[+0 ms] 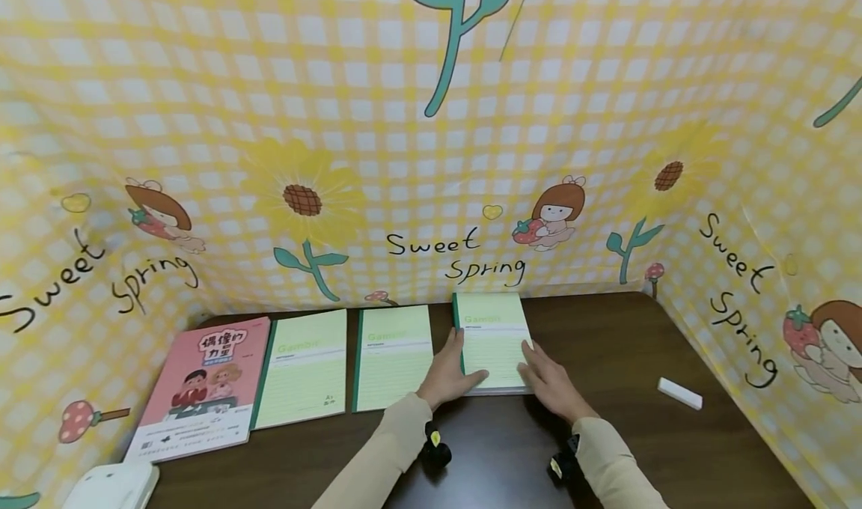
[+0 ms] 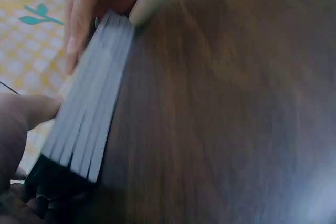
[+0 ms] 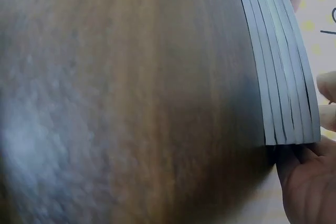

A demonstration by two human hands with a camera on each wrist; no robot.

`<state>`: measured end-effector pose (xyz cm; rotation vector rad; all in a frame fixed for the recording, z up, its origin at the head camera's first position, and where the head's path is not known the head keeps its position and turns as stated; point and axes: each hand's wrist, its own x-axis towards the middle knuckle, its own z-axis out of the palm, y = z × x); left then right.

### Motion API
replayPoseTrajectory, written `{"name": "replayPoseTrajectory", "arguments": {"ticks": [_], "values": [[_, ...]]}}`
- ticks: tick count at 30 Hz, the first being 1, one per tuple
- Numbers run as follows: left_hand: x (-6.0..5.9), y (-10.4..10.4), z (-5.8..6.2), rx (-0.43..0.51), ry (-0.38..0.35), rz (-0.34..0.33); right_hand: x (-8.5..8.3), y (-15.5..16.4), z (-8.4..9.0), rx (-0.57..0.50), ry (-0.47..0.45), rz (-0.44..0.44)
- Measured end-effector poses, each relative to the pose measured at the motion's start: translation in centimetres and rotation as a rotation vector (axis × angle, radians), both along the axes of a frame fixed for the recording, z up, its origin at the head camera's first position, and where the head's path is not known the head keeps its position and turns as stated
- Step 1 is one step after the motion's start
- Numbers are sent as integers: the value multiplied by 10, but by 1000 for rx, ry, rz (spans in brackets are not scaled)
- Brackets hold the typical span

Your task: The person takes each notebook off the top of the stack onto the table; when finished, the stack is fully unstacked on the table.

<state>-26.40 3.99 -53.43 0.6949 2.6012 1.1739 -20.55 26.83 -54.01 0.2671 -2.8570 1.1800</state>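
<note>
A stack of several pale-green notebooks with dark-green spines lies at the back of the table between my two hands. My left hand grips its spine side, the thumb reaching over the top cover near the front corner. On the opposite side, my right hand holds the stack along its right edge. The left wrist view shows the layered page edges of the stack, with fingers at both ends. In the right wrist view the stack has the right hand round its near corner.
To the left lie two more pale-green notebooks, one nearer the stack and another beside a pink book. A white object occupies the front left corner. A small white block lies at right. Patterned yellow cloth walls the dark table.
</note>
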Motion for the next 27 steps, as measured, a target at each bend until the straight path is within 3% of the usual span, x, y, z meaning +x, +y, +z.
{"name": "replayPoseTrajectory", "arguments": {"ticks": [5, 13, 20, 27], "values": [[2, -1, -5, 5, 23, 20, 0, -7, -4, 5, -11, -24], [2, 1, -3, -29, 9, 19, 0, -11, 1, 43, 30, -67], [2, 1, 0, -22, 11, -11, -1, -8, 12, 36, -46, -191], [1, -5, -5, 8, 14, -24, 7, 0, 18, -49, -83, -349]]}}
